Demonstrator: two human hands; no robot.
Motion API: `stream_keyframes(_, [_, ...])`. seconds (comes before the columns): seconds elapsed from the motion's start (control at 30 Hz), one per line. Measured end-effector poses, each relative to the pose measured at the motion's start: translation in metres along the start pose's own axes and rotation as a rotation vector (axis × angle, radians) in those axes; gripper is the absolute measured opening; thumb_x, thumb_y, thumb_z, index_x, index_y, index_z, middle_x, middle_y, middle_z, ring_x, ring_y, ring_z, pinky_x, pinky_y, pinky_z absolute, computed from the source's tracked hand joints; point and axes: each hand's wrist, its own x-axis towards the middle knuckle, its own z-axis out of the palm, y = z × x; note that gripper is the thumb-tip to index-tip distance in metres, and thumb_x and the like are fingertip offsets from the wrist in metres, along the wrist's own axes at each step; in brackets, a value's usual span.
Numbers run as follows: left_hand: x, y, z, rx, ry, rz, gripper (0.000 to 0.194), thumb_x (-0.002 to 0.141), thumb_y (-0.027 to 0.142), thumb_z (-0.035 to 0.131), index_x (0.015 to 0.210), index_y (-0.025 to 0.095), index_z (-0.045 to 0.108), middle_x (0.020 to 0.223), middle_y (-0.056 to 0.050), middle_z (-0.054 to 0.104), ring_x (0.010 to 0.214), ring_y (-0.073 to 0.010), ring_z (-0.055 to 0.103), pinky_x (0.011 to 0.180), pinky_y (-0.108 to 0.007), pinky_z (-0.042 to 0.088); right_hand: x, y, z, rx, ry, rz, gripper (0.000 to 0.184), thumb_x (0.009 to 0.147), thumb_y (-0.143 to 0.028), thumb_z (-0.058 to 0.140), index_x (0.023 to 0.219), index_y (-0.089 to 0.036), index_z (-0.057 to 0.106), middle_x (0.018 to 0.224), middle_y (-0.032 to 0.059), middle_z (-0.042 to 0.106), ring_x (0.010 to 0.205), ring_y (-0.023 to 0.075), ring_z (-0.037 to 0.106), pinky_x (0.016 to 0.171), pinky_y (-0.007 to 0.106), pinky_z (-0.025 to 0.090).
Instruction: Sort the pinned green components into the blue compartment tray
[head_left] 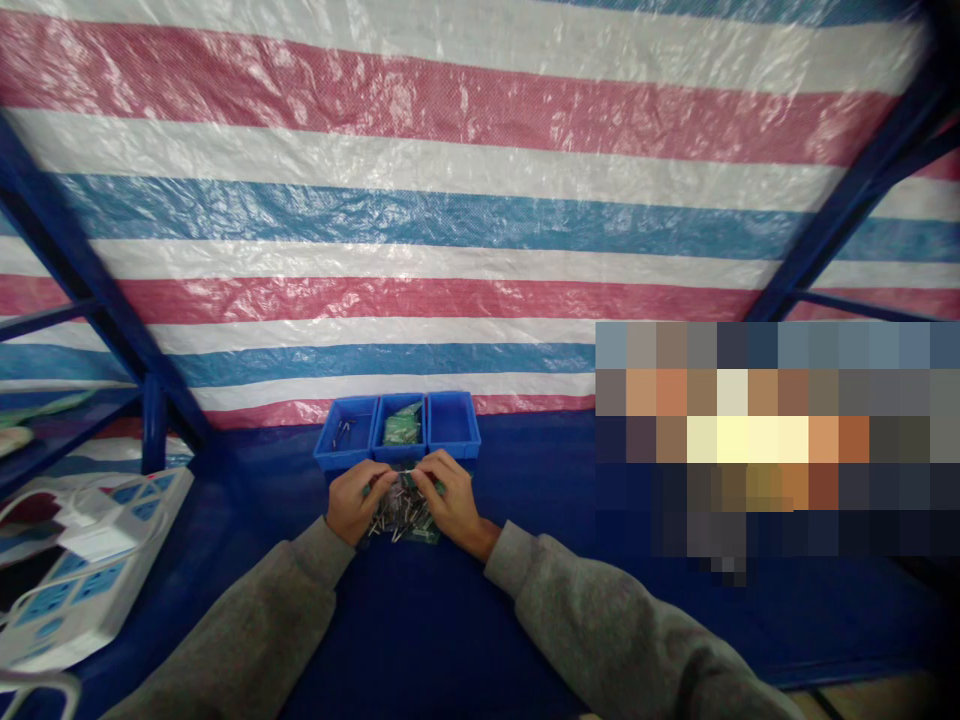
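My left hand [360,499] and my right hand [454,500] are raised just in front of the blue bins. Between their fingertips they pinch a small thin pale rod [406,472], held roughly level; its exact kind is too small to make out. Beneath the hands lies a pile of small metal rod-like pieces [401,518], some silver and some dark, with bits of green plastic around it. Both hands partly cover the pile.
Behind the hands stand a left blue bin [328,455] with a few thin pieces, a middle bin [400,452] holding a green packet [403,425], and a right bin [454,425]. White power strips [112,600] with plugged-in cables lie at the left. The right side is blurred out.
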Motion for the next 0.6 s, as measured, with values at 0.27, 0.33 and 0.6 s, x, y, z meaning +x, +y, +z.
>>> stream_keyframes(0.27, [0.0002, 0.0054, -0.0016, -0.101, 0.014, 0.019, 0.015, 0.086, 0.025, 0.051, 0.083, 0.017, 0.063, 0.079, -0.004, 0.067, 0.074, -0.0145, 0.063, 0.072, -0.025, 0.05, -0.0003, 0.002, 0.0018, 0.002, -0.013, 0.002, 0.021, 0.09, -0.027, 0.047, 0.081, -0.019, 0.063, 0.081, 0.0047, 0.059, 0.078, 0.0152, 0.056, 0.072, 0.027, 0.045])
stream_keyframes(0.33, [-0.0008, 0.0067, -0.0022, -0.135, 0.015, 0.007, 0.014, 0.085, 0.024, 0.05, 0.084, 0.017, 0.063, 0.082, -0.005, 0.068, 0.077, -0.0153, 0.064, 0.074, -0.026, 0.05, -0.0005, 0.0027, 0.0019, -0.001, -0.03, 0.0, 0.021, 0.09, -0.028, 0.047, 0.081, -0.019, 0.064, 0.081, 0.0046, 0.059, 0.077, 0.0151, 0.056, 0.072, 0.027, 0.045])
stream_keyframes(0.6, [-0.0043, 0.0023, -0.0008, -0.166, 0.072, -0.068, 0.015, 0.085, 0.023, 0.05, 0.078, 0.016, 0.062, 0.087, -0.004, 0.07, 0.079, -0.0145, 0.066, 0.076, -0.026, 0.052, -0.0011, 0.0045, 0.0025, 0.026, 0.008, 0.053, 0.015, 0.087, -0.029, 0.05, 0.078, -0.018, 0.056, 0.075, 0.0019, 0.056, 0.067, 0.0125, 0.053, 0.063, 0.024, 0.044])
